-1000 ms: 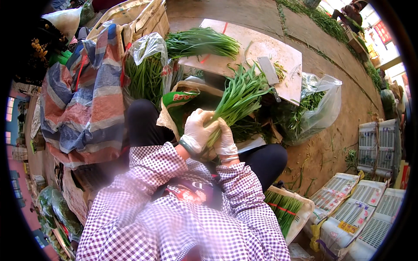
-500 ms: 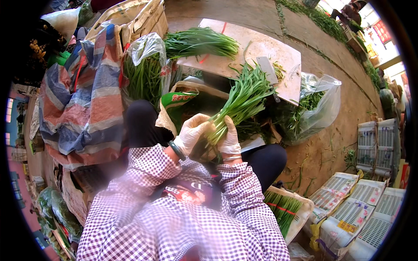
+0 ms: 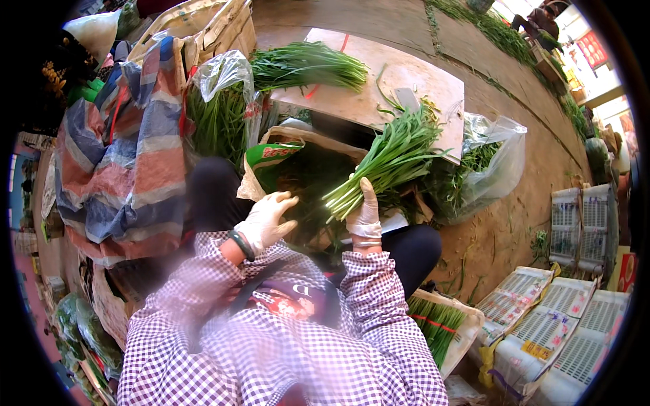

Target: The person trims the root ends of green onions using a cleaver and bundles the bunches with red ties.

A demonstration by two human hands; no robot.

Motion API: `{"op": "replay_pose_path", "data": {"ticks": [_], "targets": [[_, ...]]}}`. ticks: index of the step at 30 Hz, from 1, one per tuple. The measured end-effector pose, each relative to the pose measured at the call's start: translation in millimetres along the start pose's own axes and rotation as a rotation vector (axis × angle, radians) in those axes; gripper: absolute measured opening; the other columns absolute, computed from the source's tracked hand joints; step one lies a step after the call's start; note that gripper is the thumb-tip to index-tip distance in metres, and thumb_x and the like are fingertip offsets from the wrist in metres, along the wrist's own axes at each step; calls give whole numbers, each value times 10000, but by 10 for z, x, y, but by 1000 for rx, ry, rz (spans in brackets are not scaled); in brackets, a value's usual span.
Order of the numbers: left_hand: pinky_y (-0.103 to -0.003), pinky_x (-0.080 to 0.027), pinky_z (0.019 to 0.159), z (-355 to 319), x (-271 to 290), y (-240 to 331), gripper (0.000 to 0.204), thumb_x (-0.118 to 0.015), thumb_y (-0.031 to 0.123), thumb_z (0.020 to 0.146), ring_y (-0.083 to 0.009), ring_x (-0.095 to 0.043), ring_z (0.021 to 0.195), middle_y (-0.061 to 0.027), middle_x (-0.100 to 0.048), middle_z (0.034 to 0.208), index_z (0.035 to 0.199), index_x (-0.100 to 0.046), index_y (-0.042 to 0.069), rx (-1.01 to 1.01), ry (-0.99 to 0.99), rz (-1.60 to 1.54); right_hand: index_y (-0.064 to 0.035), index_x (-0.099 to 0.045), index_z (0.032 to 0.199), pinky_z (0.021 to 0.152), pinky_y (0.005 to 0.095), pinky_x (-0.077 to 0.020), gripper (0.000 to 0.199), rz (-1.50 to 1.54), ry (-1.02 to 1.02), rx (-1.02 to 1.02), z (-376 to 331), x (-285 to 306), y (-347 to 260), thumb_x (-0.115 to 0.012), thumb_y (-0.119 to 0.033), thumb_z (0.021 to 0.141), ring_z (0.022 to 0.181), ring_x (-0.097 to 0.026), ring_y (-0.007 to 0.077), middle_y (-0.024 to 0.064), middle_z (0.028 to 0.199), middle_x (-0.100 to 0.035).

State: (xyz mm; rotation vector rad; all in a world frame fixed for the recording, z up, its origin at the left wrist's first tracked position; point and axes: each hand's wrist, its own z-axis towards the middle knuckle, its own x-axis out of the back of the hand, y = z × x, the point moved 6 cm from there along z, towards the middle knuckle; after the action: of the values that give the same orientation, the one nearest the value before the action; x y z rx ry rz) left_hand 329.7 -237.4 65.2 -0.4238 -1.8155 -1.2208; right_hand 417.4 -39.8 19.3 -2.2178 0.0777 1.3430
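Note:
My right hand (image 3: 365, 215), in a white glove, grips a bunch of long green leafy stalks (image 3: 393, 159) near its pale cut ends. The leaves point away from me, over the near edge of a pale board (image 3: 379, 78). My left hand (image 3: 268, 222), gloved too and with a dark bangle at the wrist, is apart from the bunch. Its fingers are parted, with nothing between them. It hovers by an open sack (image 3: 308, 139) between my knees, whose inside is dark. A metal blade (image 3: 407, 99) on the board is partly hidden behind the leaves.
Another green bunch (image 3: 305, 66) lies across the board's left end. Clear plastic bags of greens stand left (image 3: 220, 122) and right (image 3: 491, 159). A striped woven bag (image 3: 122, 155) is at the left. Red-banded stalks (image 3: 432, 331) sit near my right knee, beside white crates (image 3: 555, 318).
My left hand has let go of the stalk ends, moved left and spread its fingers. The bunch in my right hand has shifted slightly right and now covers more of the blade.

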Motion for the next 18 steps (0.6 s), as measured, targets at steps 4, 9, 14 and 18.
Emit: {"op": "replay_pose_path", "data": {"ticks": [4,9,14,18], "targets": [[-351,-343,1102,460,-288,192,903,-797,259,786,-279,-435,1312,-204,-406,1451,1469,-283,-31,74,-56,-515,-41,-602,1121,791,343,-534,332,-60,-47,-47,5,-20,178,-659,-269,886,847,-631,176,46,963,-639],[-278,-464,944,743,-734,282,836,-834,96,710,-132,-547,1098,-76,-557,1240,1400,-372,-2,227,-102,-1141,-26,-587,1178,843,294,-501,276,-138,4,-30,30,145,275,-590,-158,936,928,-618,156,61,1055,-643],[-275,-492,776,801,-985,10,335,-717,118,748,-119,-596,844,-20,-653,900,1061,-639,29,456,-159,-876,-33,-579,1183,882,324,-486,326,-174,42,-60,244,474,427,-676,-140,891,957,-595,170,52,1089,-622],[-353,-508,758,849,-976,-52,309,-674,146,775,-251,-657,840,-113,-685,898,1065,-638,46,498,-81,-641,-55,-622,1115,963,369,-443,357,-98,46,-74,385,861,748,-762,-224,832,1004,-590,212,66,1050,-662]]}}
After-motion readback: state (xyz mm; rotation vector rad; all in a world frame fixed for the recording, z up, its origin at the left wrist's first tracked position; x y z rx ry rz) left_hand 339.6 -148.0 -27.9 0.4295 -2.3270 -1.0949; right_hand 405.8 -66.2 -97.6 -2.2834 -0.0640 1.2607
